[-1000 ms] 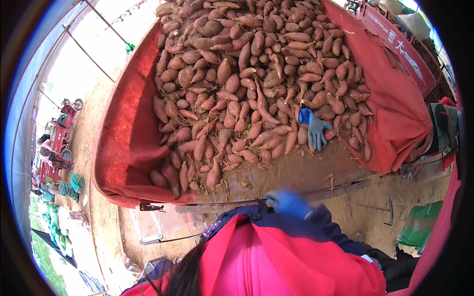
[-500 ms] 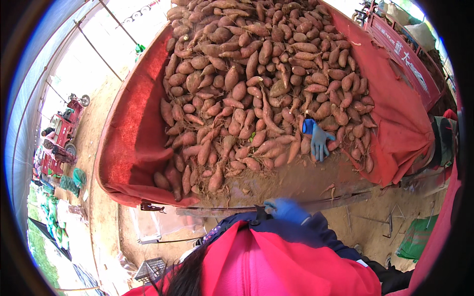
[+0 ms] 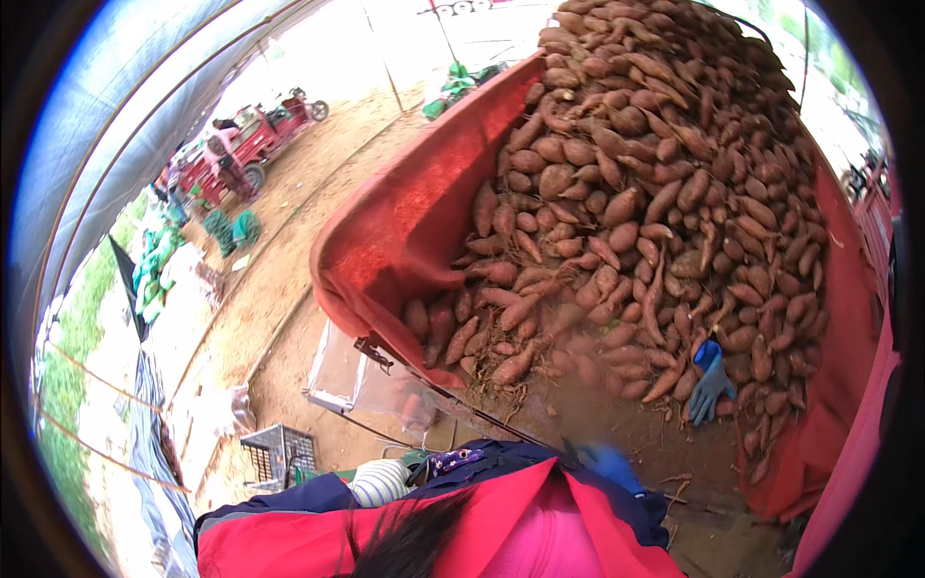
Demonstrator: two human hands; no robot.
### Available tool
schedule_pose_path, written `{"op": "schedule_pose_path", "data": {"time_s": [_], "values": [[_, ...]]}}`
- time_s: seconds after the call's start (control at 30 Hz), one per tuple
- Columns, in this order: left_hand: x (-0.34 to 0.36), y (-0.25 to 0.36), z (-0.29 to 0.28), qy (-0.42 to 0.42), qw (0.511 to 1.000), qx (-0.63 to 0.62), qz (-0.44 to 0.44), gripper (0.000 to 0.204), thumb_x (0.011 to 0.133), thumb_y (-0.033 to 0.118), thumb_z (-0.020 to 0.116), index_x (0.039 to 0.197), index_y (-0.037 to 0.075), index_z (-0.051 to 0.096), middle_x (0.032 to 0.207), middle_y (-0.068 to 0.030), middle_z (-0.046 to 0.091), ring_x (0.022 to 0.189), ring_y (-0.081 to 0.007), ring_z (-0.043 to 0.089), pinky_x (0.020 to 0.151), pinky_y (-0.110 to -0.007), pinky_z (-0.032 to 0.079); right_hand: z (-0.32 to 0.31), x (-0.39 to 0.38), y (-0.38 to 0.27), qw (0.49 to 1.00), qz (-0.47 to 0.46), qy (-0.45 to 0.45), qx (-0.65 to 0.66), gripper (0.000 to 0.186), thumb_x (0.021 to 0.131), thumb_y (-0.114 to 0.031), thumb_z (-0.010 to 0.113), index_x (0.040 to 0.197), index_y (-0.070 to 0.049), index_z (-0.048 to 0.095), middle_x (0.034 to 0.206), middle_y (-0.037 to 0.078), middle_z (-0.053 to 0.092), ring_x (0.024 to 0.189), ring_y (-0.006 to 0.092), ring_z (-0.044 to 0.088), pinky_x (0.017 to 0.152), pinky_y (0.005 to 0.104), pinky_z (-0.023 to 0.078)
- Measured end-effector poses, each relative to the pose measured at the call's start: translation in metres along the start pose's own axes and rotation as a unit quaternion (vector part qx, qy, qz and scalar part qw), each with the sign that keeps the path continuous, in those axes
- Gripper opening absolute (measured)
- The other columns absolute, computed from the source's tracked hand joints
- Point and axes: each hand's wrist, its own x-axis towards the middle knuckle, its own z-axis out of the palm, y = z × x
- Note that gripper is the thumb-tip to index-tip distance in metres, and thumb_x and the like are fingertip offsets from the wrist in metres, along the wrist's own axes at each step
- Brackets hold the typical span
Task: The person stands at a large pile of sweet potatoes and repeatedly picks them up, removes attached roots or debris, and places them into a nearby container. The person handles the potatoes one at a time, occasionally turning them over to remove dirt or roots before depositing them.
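My right hand (image 3: 613, 466), in a blue glove, is close in front of my body at the near edge of the truck bed. It is smeared by motion, so its fingers and anything in them cannot be made out. On my left, a navy sleeve (image 3: 279, 497) ends at white striped cloth (image 3: 382, 483); no fingers of my left hand show there. A loose blue glove (image 3: 712, 390) lies limp on the near right part of a big heap of sweet potatoes (image 3: 665, 183), fingers toward me. Purple patterned cloth (image 3: 455, 460) shows at my front.
Red cloth (image 3: 414, 231) lines the bed's sides around the heap. Bare bed floor (image 3: 617, 424), with bits of root, lies before me. A plastic crate (image 3: 277, 453) stands on the ground at left. Farther off are a red three-wheeled cart (image 3: 275, 135), a person (image 3: 226, 159) and green net bags (image 3: 231, 229).
My view has swung left, so the heap and loose glove sit farther right in the picture. The crate, cart and striped cloth show more fully. My right hand stays close to my body.
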Motion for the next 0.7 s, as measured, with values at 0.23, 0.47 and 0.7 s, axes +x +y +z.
{"op": "schedule_pose_path", "data": {"time_s": [0.23, 0.47, 0.7], "values": [[-0.058, 0.009, -0.033, 0.027, 0.996, -0.062, 0.055, 0.046, 0.083, 0.049, 0.067, 0.097, 0.006, 0.073, 0.085, -0.0165, 0.069, 0.080, -0.0388, 0.066, 0.072, -0.045, 0.052, -0.013, 0.007, -0.023, 0.999, 0.008, -0.031, -0.026, 0.050, 0.090, -0.040, 0.061, 0.125, -0.005, 0.062, 0.117, 0.022, 0.066, 0.109, 0.0370, 0.063, 0.094, 0.0425, 0.049], [-0.048, -0.031, 0.019, -0.071, 0.985, -0.151, 0.041, 0.028, 0.085, 0.036, 0.072, 0.082, 0.009, 0.073, 0.064, -0.0052, 0.065, 0.054, -0.0177, 0.060, 0.050, -0.034, 0.047, -0.009, 0.027, -0.030, 0.998, 0.008, -0.057, -0.022, 0.047, 0.090, -0.037, 0.061, 0.126, -0.005, 0.062, 0.116, 0.022, 0.066, 0.108, 0.0376, 0.063, 0.092, 0.0426, 0.049], [-0.057, -0.051, -0.077, -0.006, 0.992, -0.128, -0.009, 0.039, 0.081, 0.042, 0.072, 0.094, 0.005, 0.074, 0.073, -0.0101, 0.070, 0.068, -0.0220, 0.067, 0.066, -0.035, 0.052, -0.010, 0.023, -0.030, 0.997, 0.015, -0.068, -0.030, 0.042, 0.091, -0.034, 0.061, 0.123, -0.007, 0.063, 0.116, 0.021, 0.066, 0.110, 0.0383, 0.062, 0.094, 0.0425, 0.049]]}}
